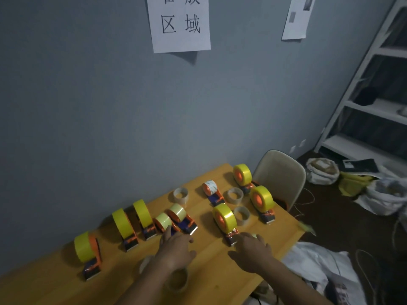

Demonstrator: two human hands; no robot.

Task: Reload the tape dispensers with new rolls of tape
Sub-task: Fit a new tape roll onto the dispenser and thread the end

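My left hand [176, 249] is flat, fingers spread, fingertip touching a small-roll dispenser [164, 225]. My right hand [253, 252] is spread by a full dispenser [225, 222], holding nothing. My arms hide part of an empty core [178, 280]. On the wooden table [44, 282]: nine orange dispensers with yellow or white tape, and four cardboard cores visible.

Smooth matt wood-look table [204, 256]; glossy yellow tape rolls [224, 219] on orange plastic dispensers [256, 188]. 3 bare cardboard cores [241, 215], dull. Paper sheet [179, 23] on matt grey wall [88, 106].
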